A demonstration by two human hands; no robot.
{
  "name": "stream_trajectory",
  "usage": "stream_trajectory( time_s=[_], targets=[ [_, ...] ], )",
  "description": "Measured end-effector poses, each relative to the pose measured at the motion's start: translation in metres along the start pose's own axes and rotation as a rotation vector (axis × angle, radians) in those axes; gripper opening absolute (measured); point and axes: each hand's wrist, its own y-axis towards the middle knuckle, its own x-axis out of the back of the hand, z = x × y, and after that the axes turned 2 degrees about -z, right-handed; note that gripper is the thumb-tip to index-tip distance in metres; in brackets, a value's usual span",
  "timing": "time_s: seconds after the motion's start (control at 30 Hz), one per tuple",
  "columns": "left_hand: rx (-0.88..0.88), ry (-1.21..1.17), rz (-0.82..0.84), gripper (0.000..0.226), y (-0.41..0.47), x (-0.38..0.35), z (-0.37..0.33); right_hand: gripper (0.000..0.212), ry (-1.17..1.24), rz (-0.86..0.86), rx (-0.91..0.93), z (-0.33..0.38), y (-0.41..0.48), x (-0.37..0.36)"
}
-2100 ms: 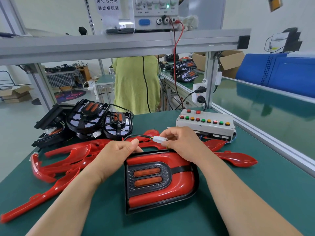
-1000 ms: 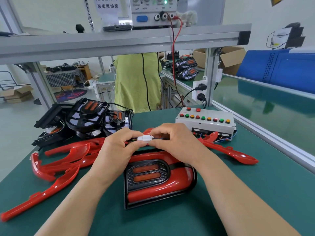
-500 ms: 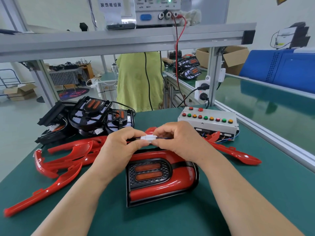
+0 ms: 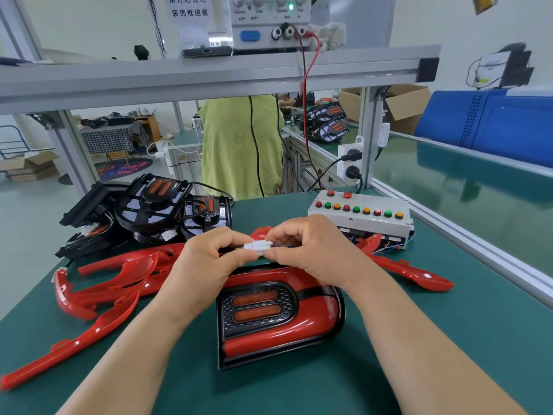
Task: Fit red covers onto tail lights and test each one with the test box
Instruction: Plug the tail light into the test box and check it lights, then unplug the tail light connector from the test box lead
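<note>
My left grip [image 4: 206, 262] and right grip [image 4: 311, 250] cover both ends of the white connector [image 4: 258, 246], so I cannot tell whether its halves are fully seated. They also hide the far edge of the covered tail light [image 4: 278, 319]. The power supply [image 4: 269, 22] is cut off by the top edge, and its labels are too small to read. The shelf beam [image 4: 209, 76] hides the person [image 4: 239, 145] above the shoulders.

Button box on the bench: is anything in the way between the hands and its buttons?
Nothing visible. The left hand and right hand pinch a white plug just short of the button box; a red cover lies low along its front, the top buttons bare.
</note>
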Motion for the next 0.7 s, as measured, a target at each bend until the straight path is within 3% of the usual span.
stream_trajectory(
  time_s=[0.1,0.23,0.43,0.57,0.7],
  targets=[
    [0.037,-0.008,-0.086,0.011,0.001,0.002,-0.001,0.014,-0.080,-0.095,0.013,-0.002,0.001,0.002],
    [0.114,-0.077,-0.231,0.012,0.002,0.018,0.006,0.007,-0.002,-0.210,-0.034,-0.012,0.003,0.019],
    [0.126,-0.078,-0.224,0.014,0.002,0.014,0.005,0.009,-0.127,-0.240,-0.014,-0.019,0.007,0.012],
    [0.105,-0.015,-0.221,0.016,0.001,0.017,0.012,0.013,-0.246,-0.298,-0.107,-0.033,0.009,0.019],
    [0.151,0.119,-0.137,0.014,0.004,0.015,0.016,0.016,-0.444,-0.243,-0.241,-0.046,0.011,0.017]
  ],
)
